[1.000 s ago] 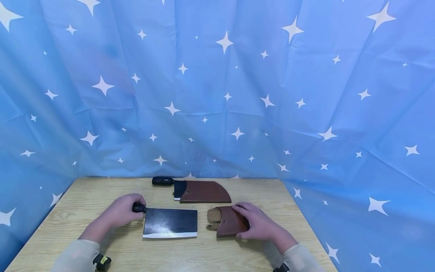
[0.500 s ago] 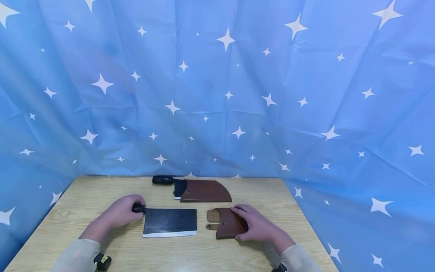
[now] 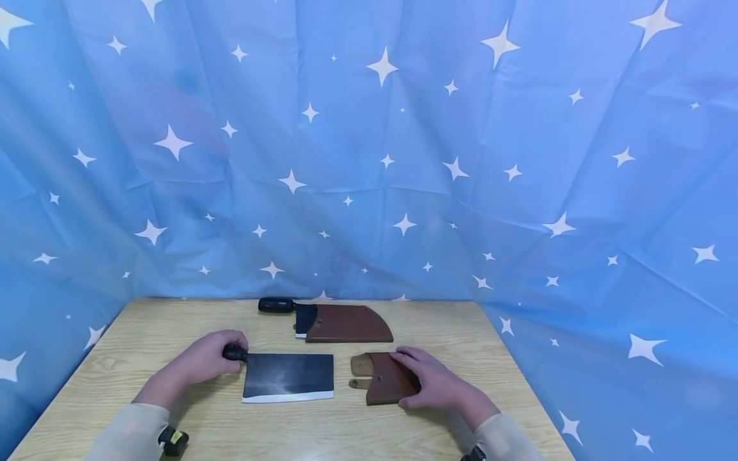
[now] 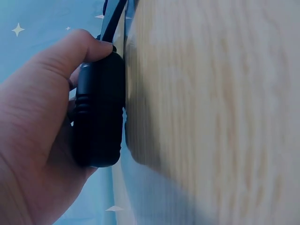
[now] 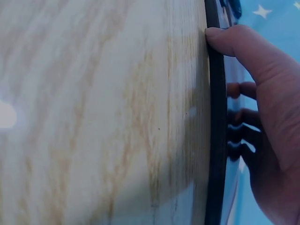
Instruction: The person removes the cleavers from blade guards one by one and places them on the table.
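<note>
In the head view a cleaver (image 3: 288, 378) with a dark blade lies on the table, its bright edge toward the person. My left hand (image 3: 212, 358) grips its black handle (image 4: 99, 108), with the thumb near the blade end in the left wrist view. To the right, my right hand (image 3: 435, 379) holds a brown leather knife sheath (image 3: 385, 381) across its width. The thumb presses on the sheath's dark edge (image 5: 216, 126) in the right wrist view, and the fingertips touch its face. The sheath's tan strap tabs (image 3: 361, 365) point left toward the blade, apart from it.
Behind them lies a second cleaver in a brown sheath (image 3: 348, 324), its black handle (image 3: 277, 305) to the left. All rests on a light wooden table (image 3: 288, 435). A blue curtain (image 3: 346, 147) with white stars hangs along the table's back and sides.
The right hand and the sheath have shifted very slightly toward the person since a second ago. The left hand and the bare cleaver look the same.
</note>
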Motion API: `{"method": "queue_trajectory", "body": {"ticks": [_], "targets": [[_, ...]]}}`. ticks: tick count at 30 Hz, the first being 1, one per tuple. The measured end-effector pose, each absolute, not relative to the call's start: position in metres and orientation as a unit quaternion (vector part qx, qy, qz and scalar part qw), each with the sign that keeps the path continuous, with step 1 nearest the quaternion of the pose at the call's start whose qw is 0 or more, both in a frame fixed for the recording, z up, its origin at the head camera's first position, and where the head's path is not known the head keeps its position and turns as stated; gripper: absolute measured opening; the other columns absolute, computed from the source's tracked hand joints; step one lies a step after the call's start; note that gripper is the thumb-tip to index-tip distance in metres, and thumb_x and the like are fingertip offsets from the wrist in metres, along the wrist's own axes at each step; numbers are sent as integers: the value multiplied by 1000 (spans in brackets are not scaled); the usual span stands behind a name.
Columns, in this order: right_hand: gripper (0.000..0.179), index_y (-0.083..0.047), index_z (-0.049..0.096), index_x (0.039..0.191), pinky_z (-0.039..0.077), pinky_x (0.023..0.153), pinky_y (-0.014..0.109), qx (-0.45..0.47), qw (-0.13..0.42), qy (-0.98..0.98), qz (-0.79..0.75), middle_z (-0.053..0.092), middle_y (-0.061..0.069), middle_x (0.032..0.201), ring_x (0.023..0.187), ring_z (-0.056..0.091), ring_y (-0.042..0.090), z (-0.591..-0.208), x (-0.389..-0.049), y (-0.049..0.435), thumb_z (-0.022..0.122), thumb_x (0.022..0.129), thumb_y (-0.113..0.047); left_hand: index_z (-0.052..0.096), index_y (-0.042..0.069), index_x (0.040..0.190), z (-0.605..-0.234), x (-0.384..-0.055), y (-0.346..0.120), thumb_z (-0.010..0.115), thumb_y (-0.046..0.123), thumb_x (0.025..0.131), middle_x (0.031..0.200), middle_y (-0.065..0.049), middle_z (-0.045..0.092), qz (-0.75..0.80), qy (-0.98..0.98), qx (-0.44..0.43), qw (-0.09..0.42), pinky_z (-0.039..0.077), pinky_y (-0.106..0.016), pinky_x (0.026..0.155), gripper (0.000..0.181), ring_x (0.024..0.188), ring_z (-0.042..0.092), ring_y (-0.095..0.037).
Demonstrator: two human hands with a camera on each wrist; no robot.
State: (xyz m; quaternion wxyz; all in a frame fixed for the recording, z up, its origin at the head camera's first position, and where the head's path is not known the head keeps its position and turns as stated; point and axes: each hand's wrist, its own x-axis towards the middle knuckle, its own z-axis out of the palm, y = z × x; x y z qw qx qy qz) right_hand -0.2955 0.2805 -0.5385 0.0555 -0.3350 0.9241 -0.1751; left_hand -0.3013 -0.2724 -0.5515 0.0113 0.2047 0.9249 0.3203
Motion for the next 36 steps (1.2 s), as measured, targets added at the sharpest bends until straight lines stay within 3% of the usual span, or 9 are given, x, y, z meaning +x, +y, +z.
{"method": "queue_trajectory", "body": {"ticks": [11,17,24,30,36], "targets": [[106,-13,47,168,42,118,66,-317,56,922,-217,41,17,171,156,41,42,-538,-296,282,95,83,-55,77,19,110,-544,-303,-274,92,16,87,108,7,72,315,923,222,22,55,-43,83,28,99,66,-17],[92,-11,55,162,43,118,64,-319,23,917,-238,46,15,166,154,43,38,-531,-301,278,93,88,-52,78,12,120,-534,-303,-271,88,17,94,108,5,74,334,921,197,35,57,-45,86,28,100,69,-18],[69,-6,64,151,48,114,59,-330,-26,917,-223,57,12,153,144,52,34,-524,-310,266,89,96,-39,78,10,119,-527,-310,-263,83,20,99,115,-1,74,314,927,203,-24,57,-49,87,23,103,68,-23],[53,-4,70,142,49,112,56,-335,-33,915,-222,61,10,143,135,55,31,-521,-324,255,86,99,-32,77,10,124,-527,-326,-248,81,20,101,122,-3,72,293,934,197,-45,57,-53,91,25,111,68,-29],[48,-2,72,136,49,111,56,-332,-46,911,-241,64,13,135,130,56,32,-519,-343,240,86,99,-28,76,6,126,-524,-347,-233,82,19,101,132,-13,70,275,937,198,-82,55,-61,100,29,121,67,-39]]}}
